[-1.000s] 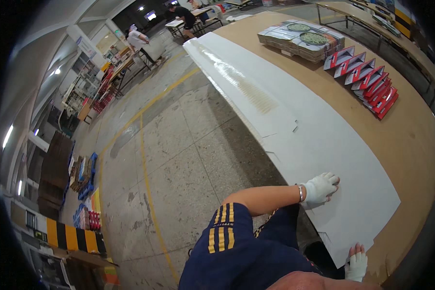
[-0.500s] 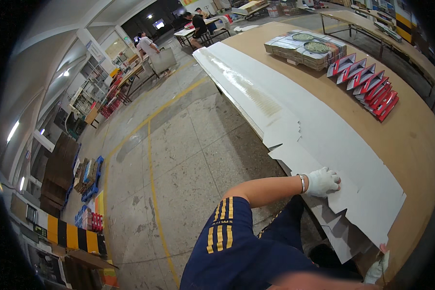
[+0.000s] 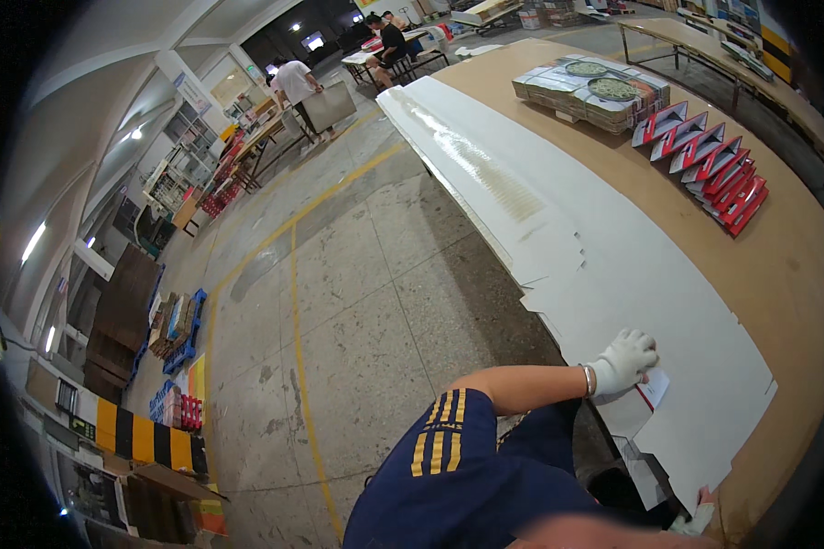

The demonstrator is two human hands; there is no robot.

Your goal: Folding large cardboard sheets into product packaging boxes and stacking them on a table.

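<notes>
A long white cardboard sheet (image 3: 604, 265) lies along the near left side of the brown table, with cut notches on its edges. My left hand (image 3: 624, 360), in a white glove with bare fingertips, has its fingers curled around a small white flap with a red edge (image 3: 652, 388) on the sheet. My right hand (image 3: 696, 518), also gloved and low in the picture, pinches the sheet's near edge with a bare fingertip showing. My blurred right forearm hides part of it. Below, dark-edged flaps (image 3: 644, 471) hang at the table's edge.
On the brown table (image 3: 696, 210) stand a stack of printed flat cartons (image 3: 588, 89) and a zigzag row of red-and-white folded cartons (image 3: 705, 165). Blue pallets (image 3: 185, 334) with goods stand at left. A person (image 3: 295, 87) in a white top carries a grey board (image 3: 331, 107).
The sheet's near flaps, bent and raised before, now lie flatter. A red-edged flap shows by my left hand, which has shifted slightly right. My right hand has moved a little down and left.
</notes>
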